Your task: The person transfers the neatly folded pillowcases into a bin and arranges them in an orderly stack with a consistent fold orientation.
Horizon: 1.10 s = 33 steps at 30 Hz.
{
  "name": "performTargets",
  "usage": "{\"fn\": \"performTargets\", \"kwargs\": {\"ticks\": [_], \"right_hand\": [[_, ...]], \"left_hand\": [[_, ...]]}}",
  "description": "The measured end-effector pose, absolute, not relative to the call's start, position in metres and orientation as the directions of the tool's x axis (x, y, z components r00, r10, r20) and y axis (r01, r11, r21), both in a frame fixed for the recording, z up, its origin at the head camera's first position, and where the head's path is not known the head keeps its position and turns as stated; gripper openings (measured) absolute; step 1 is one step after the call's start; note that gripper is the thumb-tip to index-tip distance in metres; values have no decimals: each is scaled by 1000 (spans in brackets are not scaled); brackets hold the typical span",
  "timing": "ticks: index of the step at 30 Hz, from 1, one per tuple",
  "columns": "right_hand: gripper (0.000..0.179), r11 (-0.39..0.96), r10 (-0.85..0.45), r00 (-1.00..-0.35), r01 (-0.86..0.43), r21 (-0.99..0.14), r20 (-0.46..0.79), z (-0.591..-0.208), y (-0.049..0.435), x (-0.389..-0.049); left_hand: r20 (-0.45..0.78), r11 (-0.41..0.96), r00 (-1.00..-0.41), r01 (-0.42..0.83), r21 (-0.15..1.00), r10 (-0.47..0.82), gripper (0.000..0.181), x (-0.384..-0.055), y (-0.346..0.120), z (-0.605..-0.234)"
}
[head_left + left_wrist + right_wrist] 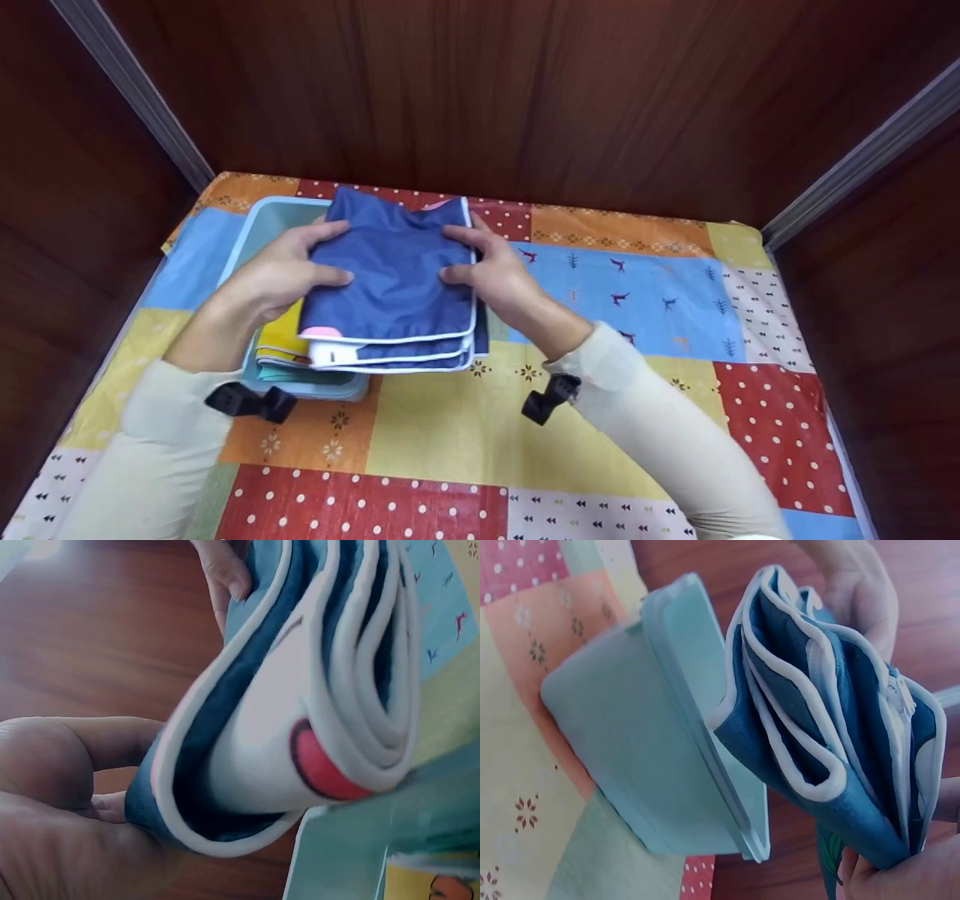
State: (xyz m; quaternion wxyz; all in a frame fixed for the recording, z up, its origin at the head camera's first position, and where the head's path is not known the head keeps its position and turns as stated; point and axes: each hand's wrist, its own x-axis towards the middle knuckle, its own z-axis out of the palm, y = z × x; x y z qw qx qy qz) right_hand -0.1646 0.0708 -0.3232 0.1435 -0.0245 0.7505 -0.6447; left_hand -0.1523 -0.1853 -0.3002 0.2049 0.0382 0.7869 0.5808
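A folded navy fabric cover point(394, 277) with white piping is held up between both hands, partly over the light blue bin point(341, 388). My left hand point(281, 266) grips its left edge, thumb on top. My right hand point(499, 270) pinches the opposite edge, also thumb on top. In the left wrist view the folded layers point(262, 735) show a white patch with a red shape. A zipper point(901, 697) runs along one layer in the right wrist view. Parts of the fingers are hidden behind the cloth.
Inside the bin lie a yellow folded cloth point(281, 337) and a teal one point(289, 373), partly covered by my left arm and the navy cloth. A patchwork-print tablecloth point(615, 420) covers the table. Dark wood panels point(480, 97) stand at the back and both sides.
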Motion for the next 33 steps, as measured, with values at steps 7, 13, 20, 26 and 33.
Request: {"fn": "performTargets", "kwargs": {"ticks": [7, 13, 20, 26, 33], "right_hand": [[62, 163, -242, -950, 159, -974, -195, -327, 48, -167], [62, 178, -275, -935, 180, -968, -224, -331, 28, -168], [61, 151, -285, -933, 182, -972, -219, -337, 8, -169], [61, 94, -295, -929, 205, -974, -224, -345, -6, -170], [60, 65, -291, -929, 219, -974, -228, -348, -24, -170]], "left_hand": [[-292, 319, -901, -187, 929, 320, 78, -155, -210, -304], [-323, 356, -889, -202, 912, 325, 80, -158, -234, -308], [-396, 350, -855, -277, 895, 336, 80, -163, -258, -309], [-421, 307, -841, -324, 895, 340, 81, -168, -274, -318], [-427, 327, -840, -322, 888, 334, 80, -173, -293, -327]]}}
